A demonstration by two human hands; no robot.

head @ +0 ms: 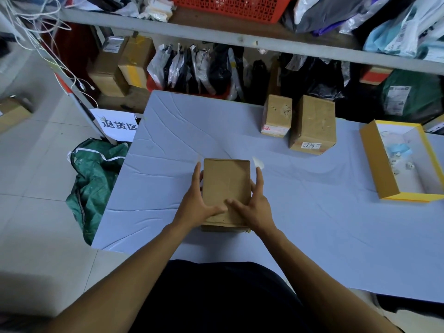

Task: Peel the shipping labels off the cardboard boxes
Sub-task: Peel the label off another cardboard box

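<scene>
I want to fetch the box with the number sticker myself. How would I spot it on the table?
Start at the table under the grey-blue cloth and look to its far edge, below the shelf of parcels. Two cardboard boxes stand there side by side, left of the open yellow-edged box. Yours is the larger box, on the right, with a white sticker reading 0275 low on its front; the smaller box carries a red-printed label.

- Near-centre on the table (168, 145): one cardboard box (225, 186).
- Far right of it: two boxes (312, 123), just beside each other.
- Rightmost: an open tray (377, 162).
</scene>
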